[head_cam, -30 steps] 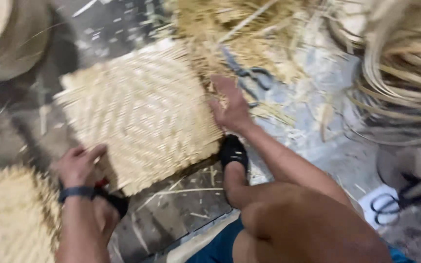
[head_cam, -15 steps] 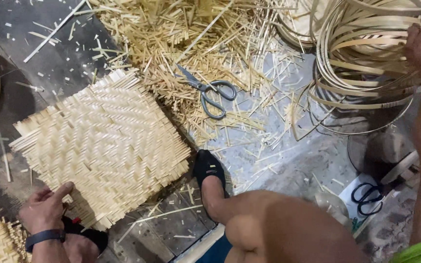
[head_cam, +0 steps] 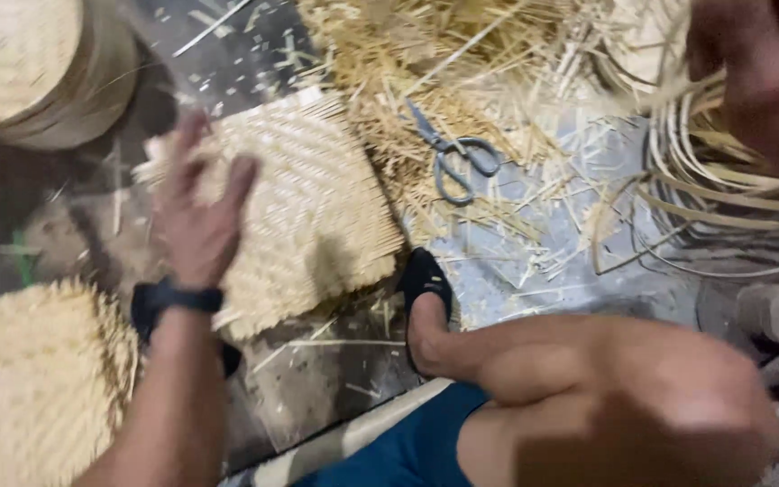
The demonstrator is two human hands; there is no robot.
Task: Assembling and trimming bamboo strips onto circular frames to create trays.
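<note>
Littered grey floor under a woven bamboo mat, likely light, springy, frayed-edged; left hand spread flat on it; right hand blurred, grip unclear

A grey concrete floor strewn with straw-coloured offcuts. A square woven mat lies flat at centre, with scissors beside it on a heap of cut strips. Coiled strips sit at right, a round basket at top left and another woven piece at bottom left.
</note>
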